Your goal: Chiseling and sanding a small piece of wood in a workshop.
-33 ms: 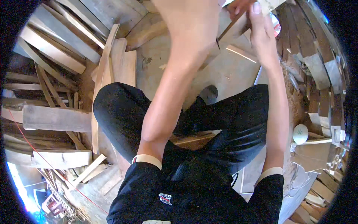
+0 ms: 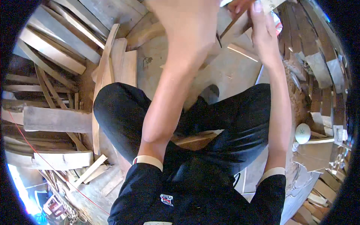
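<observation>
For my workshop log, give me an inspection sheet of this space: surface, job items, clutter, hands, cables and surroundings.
Surface: grey-brown floor, stained, with small wood scraps.
Job items: thin brown strip near the right hand; pale piece cut off by the top edge.
Clutter: boards piled at left; pale oval object at right.
Hands: left hand blurred, partly out of frame, grip unclear; right hand raised, thumb by the pale piece, full grip hidden.
Cables: thin red line at lower left, cord or wire unclear.
Surroundings: more wood pieces at lower right.
</observation>
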`<state>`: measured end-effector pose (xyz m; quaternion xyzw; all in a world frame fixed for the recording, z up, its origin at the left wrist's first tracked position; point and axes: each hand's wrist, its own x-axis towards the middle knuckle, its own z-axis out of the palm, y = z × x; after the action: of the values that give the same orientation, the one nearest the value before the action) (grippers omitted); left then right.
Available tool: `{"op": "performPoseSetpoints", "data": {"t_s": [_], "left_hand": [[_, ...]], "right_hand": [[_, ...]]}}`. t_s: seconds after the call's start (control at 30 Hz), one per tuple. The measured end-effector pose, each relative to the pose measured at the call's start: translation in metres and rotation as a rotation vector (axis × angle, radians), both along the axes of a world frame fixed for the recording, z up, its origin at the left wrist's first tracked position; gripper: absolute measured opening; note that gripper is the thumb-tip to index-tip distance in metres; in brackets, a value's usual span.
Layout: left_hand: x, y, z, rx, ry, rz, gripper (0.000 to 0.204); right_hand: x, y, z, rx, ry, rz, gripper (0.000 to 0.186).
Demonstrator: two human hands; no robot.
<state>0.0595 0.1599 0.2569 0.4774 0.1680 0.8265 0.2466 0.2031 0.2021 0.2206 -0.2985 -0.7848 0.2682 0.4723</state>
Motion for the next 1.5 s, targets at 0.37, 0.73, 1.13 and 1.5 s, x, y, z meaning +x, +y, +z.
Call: {"op": "performPoseSetpoints", "data": {"t_s": [0.37,0.73,1.13,1.5], "left_hand": [[0.007,0.011,-0.002,0.126,-0.163,-0.057,0.031],[0.004,0.021,-0.018,0.17,-0.212,-0.098,0.032],[-0.012,0.014,-0.008,0.244,-0.235,-0.115,0.033],[-0.001,0.003,-0.002,0.045,-0.249,-0.236,0.038]], "right_hand": [[0.014,0.005,-0.003,0.02,-0.059,-0.112,0.036],[0.009,0.0,0.014,0.078,-0.123,-0.197,0.046],[-0.021,-0.005,0.008,-0.374,0.298,0.354,0.08],[-0.018,0.006,-0.003,-0.355,0.382,0.427,0.075]]}}
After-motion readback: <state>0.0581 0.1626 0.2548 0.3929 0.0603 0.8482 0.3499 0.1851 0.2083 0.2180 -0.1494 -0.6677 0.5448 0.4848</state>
